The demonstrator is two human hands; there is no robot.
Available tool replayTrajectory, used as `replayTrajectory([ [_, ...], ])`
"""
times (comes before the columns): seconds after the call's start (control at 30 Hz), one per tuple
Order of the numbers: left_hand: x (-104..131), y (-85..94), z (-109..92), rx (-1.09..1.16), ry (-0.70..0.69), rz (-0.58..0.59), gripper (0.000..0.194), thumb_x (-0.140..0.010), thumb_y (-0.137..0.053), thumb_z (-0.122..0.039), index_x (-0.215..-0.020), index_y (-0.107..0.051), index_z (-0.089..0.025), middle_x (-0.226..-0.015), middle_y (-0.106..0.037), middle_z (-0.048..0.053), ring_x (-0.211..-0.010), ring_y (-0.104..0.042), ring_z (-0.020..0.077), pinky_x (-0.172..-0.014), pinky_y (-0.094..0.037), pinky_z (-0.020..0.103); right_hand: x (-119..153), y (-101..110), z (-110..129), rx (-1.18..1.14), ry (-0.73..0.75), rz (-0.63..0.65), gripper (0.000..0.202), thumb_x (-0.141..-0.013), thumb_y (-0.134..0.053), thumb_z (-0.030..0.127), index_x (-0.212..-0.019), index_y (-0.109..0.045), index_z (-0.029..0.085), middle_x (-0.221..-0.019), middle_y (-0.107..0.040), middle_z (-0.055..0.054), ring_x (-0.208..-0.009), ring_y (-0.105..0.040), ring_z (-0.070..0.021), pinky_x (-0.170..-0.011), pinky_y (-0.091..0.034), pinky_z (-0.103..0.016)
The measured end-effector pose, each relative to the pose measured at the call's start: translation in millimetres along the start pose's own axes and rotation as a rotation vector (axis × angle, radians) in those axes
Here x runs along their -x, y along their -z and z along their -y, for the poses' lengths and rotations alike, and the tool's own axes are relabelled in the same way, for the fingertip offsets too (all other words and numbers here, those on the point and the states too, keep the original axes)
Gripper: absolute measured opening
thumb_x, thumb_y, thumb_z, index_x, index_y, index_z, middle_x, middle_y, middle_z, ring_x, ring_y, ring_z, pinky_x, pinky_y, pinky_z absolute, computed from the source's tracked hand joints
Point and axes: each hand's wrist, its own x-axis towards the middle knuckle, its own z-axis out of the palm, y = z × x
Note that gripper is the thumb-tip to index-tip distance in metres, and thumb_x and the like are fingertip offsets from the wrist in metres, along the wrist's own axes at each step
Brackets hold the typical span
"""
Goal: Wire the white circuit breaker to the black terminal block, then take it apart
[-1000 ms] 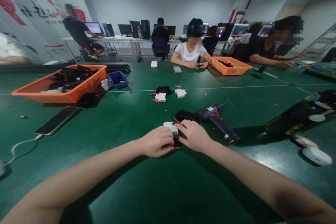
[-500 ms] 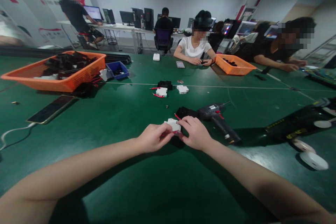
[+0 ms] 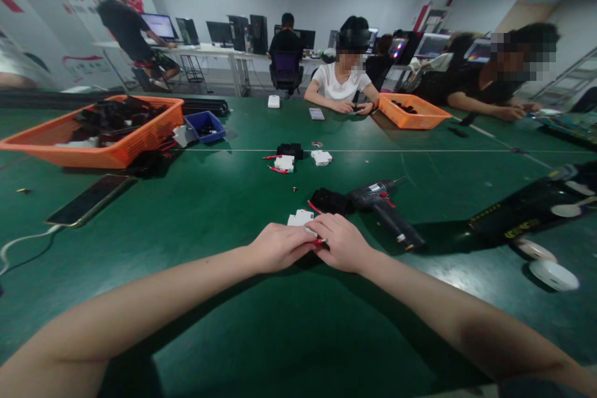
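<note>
Both hands meet over a white module (image 3: 301,217) near the middle of the green table (image 3: 242,317). My left hand (image 3: 280,247) is closed on the module from the left. From the right, my right hand (image 3: 342,242) has its fingers closed at the module's near right edge, where a red wire (image 3: 319,241) with a metal tip pokes out between the hands. The fingers cover much of the module. Just beyond lie a black part (image 3: 329,201) with a red wire and a black power drill (image 3: 385,208), its bit pointing right.
Farther off lie two white modules (image 3: 284,163) (image 3: 321,158), one beside a black part, and a small screw (image 3: 295,189). At left are an orange basket (image 3: 93,158), a blue bin (image 3: 205,126) and a phone (image 3: 91,200). A dark cylinder (image 3: 522,211) lies right. People sit across.
My hands have drawn together over the white module, covering more of its near side. The red wire tip now shows between them. The whole view has shifted slightly.
</note>
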Motion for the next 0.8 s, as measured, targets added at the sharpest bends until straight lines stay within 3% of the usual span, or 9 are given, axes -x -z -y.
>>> replayTrajectory([
  [0.23,0.8,1.3,4.9,-0.08,-0.068,-0.011,0.022,-0.101,-0.044,-0.031,-0.105,-0.062,-0.02,-0.087,-0.07,0.001,-0.073,-0.065,0.0102,-0.06,-0.045,0.021,0.9,-1.5,-2.0,-0.008,-0.003,-0.038,0.035,-0.087,-0.059,0.023,-0.119,-0.057,0.011,-0.109,-0.065,-0.015,-0.098,-0.057,-0.029,-0.081,-0.045,-0.042],
  [0.53,0.4,1.9,5.9,-0.071,-0.051,-0.002,0.022,-0.102,-0.043,-0.031,-0.107,-0.061,-0.019,-0.09,-0.071,0.001,-0.074,-0.065,0.0107,-0.06,-0.045,0.021,0.0,0.7,-0.5,-0.009,-0.024,-0.03,0.035,-0.085,-0.059,0.019,-0.118,-0.058,0.01,-0.109,-0.065,-0.015,-0.096,-0.058,-0.0281,-0.08,-0.047,-0.041],
  [0.8,1.3,1.3,6.5,-0.089,-0.103,-0.066,0.02,-0.1,-0.047,-0.031,-0.109,-0.059,-0.019,-0.086,-0.07,0.0,-0.071,-0.066,0.0114,-0.058,-0.046,0.022,-1.1,0.0,-0.8,-0.008,-0.039,-0.005,0.035,-0.086,-0.058,0.02,-0.119,-0.057,0.01,-0.111,-0.065,-0.015,-0.1,-0.059,-0.029,-0.082,-0.047,-0.042],
])
